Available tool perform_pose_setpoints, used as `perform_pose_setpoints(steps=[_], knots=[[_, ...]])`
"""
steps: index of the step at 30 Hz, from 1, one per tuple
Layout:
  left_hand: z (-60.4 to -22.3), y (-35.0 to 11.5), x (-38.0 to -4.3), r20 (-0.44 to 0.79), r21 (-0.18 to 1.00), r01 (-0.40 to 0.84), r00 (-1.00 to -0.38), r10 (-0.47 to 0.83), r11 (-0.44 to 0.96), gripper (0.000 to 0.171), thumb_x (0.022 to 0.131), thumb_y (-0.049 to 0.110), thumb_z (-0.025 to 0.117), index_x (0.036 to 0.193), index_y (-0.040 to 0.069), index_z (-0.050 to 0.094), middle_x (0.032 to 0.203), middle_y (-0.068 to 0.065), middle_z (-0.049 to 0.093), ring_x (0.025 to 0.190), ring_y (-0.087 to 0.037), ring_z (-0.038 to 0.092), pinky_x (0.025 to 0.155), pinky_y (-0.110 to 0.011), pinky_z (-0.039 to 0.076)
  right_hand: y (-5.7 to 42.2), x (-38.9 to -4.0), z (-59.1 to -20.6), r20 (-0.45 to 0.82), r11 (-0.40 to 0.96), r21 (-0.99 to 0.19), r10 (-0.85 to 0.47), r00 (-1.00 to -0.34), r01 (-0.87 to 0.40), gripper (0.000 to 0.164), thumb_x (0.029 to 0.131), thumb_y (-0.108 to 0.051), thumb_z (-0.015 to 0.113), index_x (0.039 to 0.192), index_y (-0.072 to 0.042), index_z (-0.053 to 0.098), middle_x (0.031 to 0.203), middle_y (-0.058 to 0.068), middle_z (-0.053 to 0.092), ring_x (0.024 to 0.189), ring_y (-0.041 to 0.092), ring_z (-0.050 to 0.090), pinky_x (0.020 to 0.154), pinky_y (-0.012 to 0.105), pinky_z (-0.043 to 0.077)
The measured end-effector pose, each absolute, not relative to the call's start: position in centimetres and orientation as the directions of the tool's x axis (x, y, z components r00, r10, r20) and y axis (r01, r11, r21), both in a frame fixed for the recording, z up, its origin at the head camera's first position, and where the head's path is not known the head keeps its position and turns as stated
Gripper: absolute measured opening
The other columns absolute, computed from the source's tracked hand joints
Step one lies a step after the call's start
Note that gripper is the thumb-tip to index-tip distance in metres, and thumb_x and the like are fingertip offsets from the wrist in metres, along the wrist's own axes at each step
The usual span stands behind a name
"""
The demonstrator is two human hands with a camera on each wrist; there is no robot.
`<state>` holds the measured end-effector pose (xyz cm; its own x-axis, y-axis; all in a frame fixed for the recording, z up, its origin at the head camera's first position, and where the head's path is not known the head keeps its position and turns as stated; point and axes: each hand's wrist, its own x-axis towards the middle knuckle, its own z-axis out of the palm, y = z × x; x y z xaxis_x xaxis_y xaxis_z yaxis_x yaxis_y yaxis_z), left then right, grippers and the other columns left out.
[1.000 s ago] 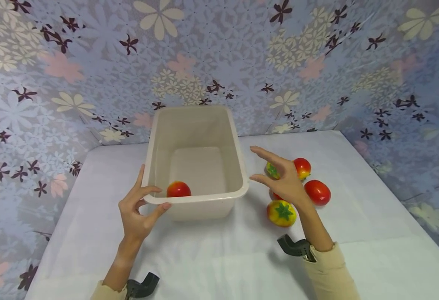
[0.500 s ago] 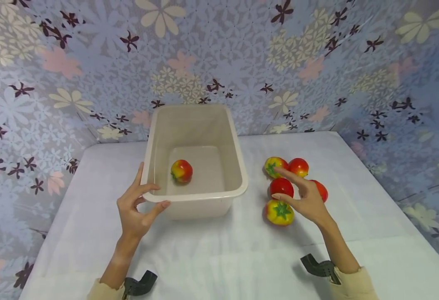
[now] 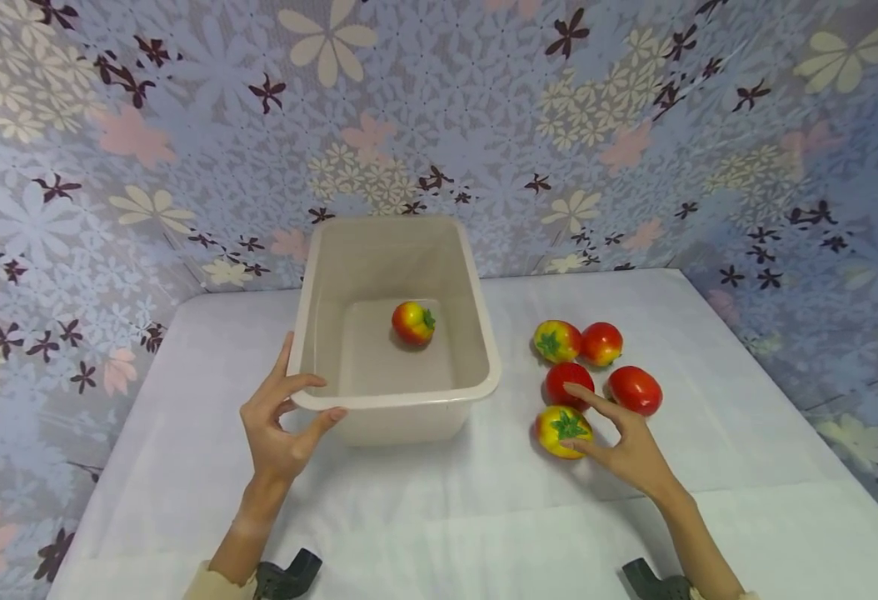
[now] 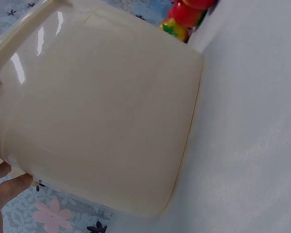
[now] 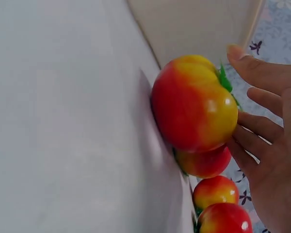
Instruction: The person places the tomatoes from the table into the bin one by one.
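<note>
My left hand [image 3: 277,433] grips the near left corner of a beige plastic bin [image 3: 409,402], thumb outside and a finger over the rim. One red-and-yellow tomato [image 3: 411,323] with a green leafy top lies on the bin floor. Over on the right, my right hand [image 3: 631,452] hovers with spread fingers and thumb around the nearest tomato [image 3: 553,432], yellow and red with a green star top. In the right wrist view that tomato [image 5: 189,107] fills the middle, beside the fingers [image 5: 259,127], without a closed grip. Just behind it sits a red tomato [image 3: 563,379].
Further tomatoes rest right of the bin: a yellow-green one [image 3: 557,340], a red one [image 3: 601,343] and a longer red one [image 3: 636,390]. A white cloth [image 3: 439,533] covers the table. Floral walls [image 3: 469,125] stand behind and at both sides.
My right hand has moved from the bin's right side to the nearest tomato. Inside the bin, the tomato has rolled away from the near wall toward the back right. The left hand keeps its place.
</note>
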<state>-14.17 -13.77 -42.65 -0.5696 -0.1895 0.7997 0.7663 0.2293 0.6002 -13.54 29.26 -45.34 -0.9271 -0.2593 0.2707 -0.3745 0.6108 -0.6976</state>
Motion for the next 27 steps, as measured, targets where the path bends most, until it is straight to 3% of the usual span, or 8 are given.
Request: perform_pose_setpoints(steps=[3,4,11,14,16,27], knots=[[-42.61,-13.85,-14.19,0.803,0.596,0.767,-0.565,-0.189,0.237,0.050,0.074,0.037,0.085,0.085,-0.010,0.068,0.139,-0.031,0.049,0.120,-0.023,0.061,0.068,-0.010,0.053,29.40,-13.30,-45.81,0.268,0.597,-0.707,-0.270,-0.925,-0.379,0.071,0.074,-0.007,0.083,0.139,-0.014,0.055,0.138,0.010,0.058,0.130,-0.009,0.039,0.123,0.038,0.014],[-42.61,-13.88,-14.18,0.803,0.596,0.767,-0.566,-0.189,0.236,0.050,0.074,0.037,0.085,0.085,-0.010,0.068,0.139,-0.031,0.049,0.120,-0.023,0.061,0.069,-0.010,0.053,29.42,-13.25,-45.92,0.266,0.594,-0.708,-0.275,-0.924,-0.381,0.072,0.073,-0.007,0.083,0.139,-0.014,0.054,0.139,0.010,0.057,0.131,-0.008,0.038,0.122,0.042,0.013],[-42.67,-13.82,-14.14,0.796,0.605,0.768,-0.576,-0.187,0.212,0.047,0.073,0.030,0.086,0.085,-0.011,0.068,0.140,-0.030,0.048,0.122,-0.025,0.059,0.071,-0.013,0.055,29.47,-12.99,-46.33,0.228,0.618,-0.685,-0.319,-0.920,-0.385,0.078,0.070,-0.009,0.086,0.140,-0.017,0.053,0.140,0.003,0.058,0.131,-0.009,0.038,0.113,0.046,0.035],[-42.69,-13.80,-14.15,0.795,0.606,0.768,-0.577,-0.188,0.207,0.046,0.073,0.029,0.086,0.085,-0.011,0.068,0.140,-0.030,0.048,0.122,-0.026,0.059,0.071,-0.014,0.055,29.35,-12.83,-46.36,0.187,0.614,-0.702,-0.332,-0.924,-0.362,0.076,0.071,-0.015,0.087,0.139,-0.019,0.054,0.141,0.000,0.057,0.130,-0.009,0.038,0.106,0.061,0.036],[-42.70,-13.81,-14.15,0.795,0.606,0.768,-0.577,-0.188,0.206,0.046,0.073,0.029,0.086,0.085,-0.011,0.068,0.140,-0.030,0.048,0.121,-0.026,0.060,0.071,-0.015,0.055,29.26,-12.76,-46.36,0.162,0.610,-0.713,-0.337,-0.927,-0.346,0.075,0.071,-0.017,0.087,0.139,-0.019,0.054,0.142,0.001,0.056,0.131,-0.007,0.038,0.106,0.064,0.035],[-42.78,-13.82,-14.12,0.791,0.611,0.765,-0.583,-0.183,0.205,0.043,0.073,0.026,0.087,0.086,-0.011,0.068,0.141,-0.029,0.047,0.120,-0.025,0.061,0.072,-0.014,0.055,29.22,-12.67,-46.30,0.181,0.668,-0.641,-0.345,-0.921,-0.377,0.075,0.070,-0.009,0.086,0.137,-0.024,0.056,0.139,-0.003,0.058,0.129,0.002,0.046,0.103,0.053,0.042]])
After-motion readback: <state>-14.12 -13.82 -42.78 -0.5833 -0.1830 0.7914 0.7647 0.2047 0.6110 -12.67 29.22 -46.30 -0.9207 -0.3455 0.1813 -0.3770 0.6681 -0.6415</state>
